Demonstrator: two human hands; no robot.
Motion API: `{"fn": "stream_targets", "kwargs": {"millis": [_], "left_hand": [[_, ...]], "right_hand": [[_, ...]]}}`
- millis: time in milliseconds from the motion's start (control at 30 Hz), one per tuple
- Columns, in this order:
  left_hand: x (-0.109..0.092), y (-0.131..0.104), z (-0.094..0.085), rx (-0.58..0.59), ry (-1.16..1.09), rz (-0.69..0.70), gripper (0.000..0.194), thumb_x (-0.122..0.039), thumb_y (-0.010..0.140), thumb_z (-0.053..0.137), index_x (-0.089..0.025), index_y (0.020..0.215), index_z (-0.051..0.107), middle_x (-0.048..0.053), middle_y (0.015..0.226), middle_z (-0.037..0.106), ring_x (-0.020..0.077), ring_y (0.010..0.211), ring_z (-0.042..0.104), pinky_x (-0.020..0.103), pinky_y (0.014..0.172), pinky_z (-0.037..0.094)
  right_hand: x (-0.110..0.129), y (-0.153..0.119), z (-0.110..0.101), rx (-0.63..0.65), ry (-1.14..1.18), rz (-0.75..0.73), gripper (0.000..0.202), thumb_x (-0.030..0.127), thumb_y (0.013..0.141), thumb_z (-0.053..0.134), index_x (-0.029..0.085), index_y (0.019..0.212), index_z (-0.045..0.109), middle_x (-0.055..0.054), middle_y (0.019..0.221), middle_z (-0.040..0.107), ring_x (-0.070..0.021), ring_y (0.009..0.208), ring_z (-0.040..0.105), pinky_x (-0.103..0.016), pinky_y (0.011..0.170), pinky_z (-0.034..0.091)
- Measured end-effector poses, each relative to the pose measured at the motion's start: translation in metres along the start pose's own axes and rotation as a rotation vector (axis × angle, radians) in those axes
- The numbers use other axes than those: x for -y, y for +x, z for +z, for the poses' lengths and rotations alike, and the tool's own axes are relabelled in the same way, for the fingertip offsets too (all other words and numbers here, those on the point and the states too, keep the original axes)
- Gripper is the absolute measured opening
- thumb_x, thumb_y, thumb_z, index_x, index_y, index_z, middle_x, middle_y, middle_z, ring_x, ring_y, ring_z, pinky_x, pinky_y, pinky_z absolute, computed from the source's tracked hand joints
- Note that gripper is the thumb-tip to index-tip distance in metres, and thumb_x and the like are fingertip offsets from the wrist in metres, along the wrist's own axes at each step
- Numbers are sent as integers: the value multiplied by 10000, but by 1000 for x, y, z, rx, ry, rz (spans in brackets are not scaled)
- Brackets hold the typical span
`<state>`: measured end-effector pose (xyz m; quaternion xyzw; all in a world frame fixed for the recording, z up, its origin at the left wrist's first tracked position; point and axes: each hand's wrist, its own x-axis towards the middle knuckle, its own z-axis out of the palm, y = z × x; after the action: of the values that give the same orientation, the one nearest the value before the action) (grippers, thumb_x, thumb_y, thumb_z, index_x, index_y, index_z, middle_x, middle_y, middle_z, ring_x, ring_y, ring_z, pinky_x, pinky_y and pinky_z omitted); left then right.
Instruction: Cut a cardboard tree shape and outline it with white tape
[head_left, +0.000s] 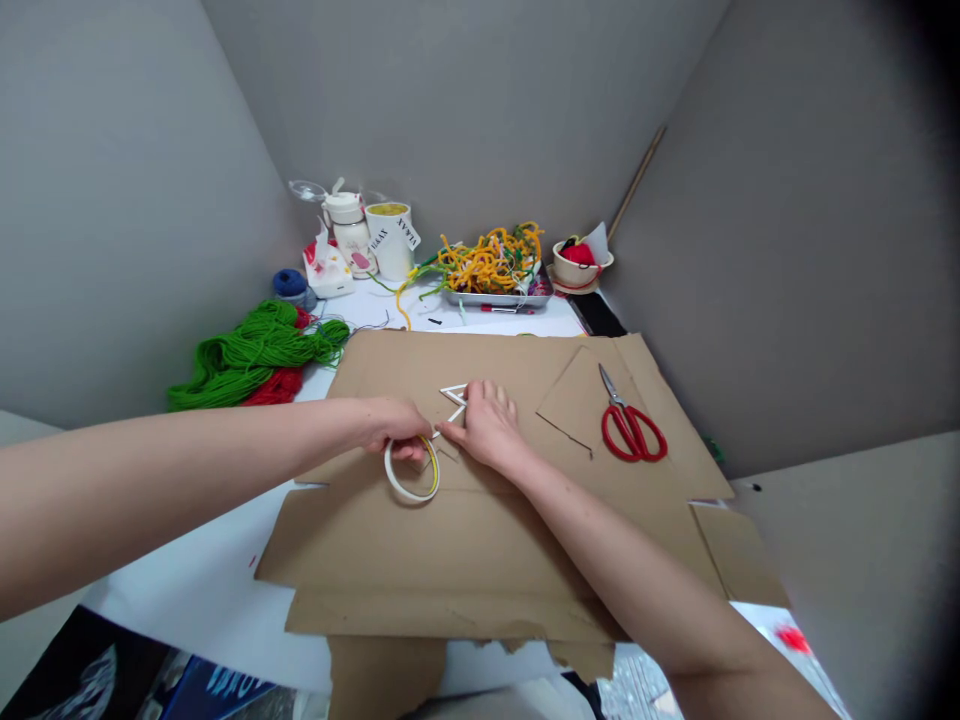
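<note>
A large brown cardboard sheet (465,560) lies in front of me. White tape strips (454,390) form an angular, star-like outline on it. My left hand (401,425) is closed on a roll of white tape (412,495), which tilts on its edge just below the fingers; a short length of tape runs toward the outline. Close by on the right, my right hand (487,425) lies on the cardboard with fingers stretched out and thumb pointing left, touching the strips. It hides part of the outline.
Red-handled scissors (632,430) lie on the cardboard to the right, beside a cut line. Green yarn (251,350) sits at the left. Farther back stand a white cup (390,245), a bottle (350,235), a tray of orange yarn (495,265) and a bowl (581,265).
</note>
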<state>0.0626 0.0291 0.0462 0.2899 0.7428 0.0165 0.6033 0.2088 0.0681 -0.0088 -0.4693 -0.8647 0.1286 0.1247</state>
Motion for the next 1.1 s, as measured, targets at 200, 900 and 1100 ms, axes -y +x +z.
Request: {"fn": "stream_targets", "kwargs": {"millis": [200,900,1100], "left_hand": [[0,2,0,-7,38,16,375,-170,839,495,-106,478,570,34,431,547,51,339,430,150,359,336],[-2,1,1,-14,139,42,403,-174,830,499,-120,436,561,15,386,493,67,364,406,190,427,385],[-5,-3,3,-24,157,38,412,-159,842,465,-122,440,547,12,394,498,64,371,411,178,426,361]], "right_hand": [[2,-4,2,-30,16,0,484,525,751,605,183,1066,472,-128,1085,515,-289,1022,450,-382,834,345],[5,-10,2,-79,20,-12,511,540,734,601,167,1063,484,-129,1065,504,-288,995,449,-386,831,348],[5,-11,3,-92,13,-19,502,532,745,605,167,1074,498,-129,1069,511,-293,997,456,-394,839,348]]}}
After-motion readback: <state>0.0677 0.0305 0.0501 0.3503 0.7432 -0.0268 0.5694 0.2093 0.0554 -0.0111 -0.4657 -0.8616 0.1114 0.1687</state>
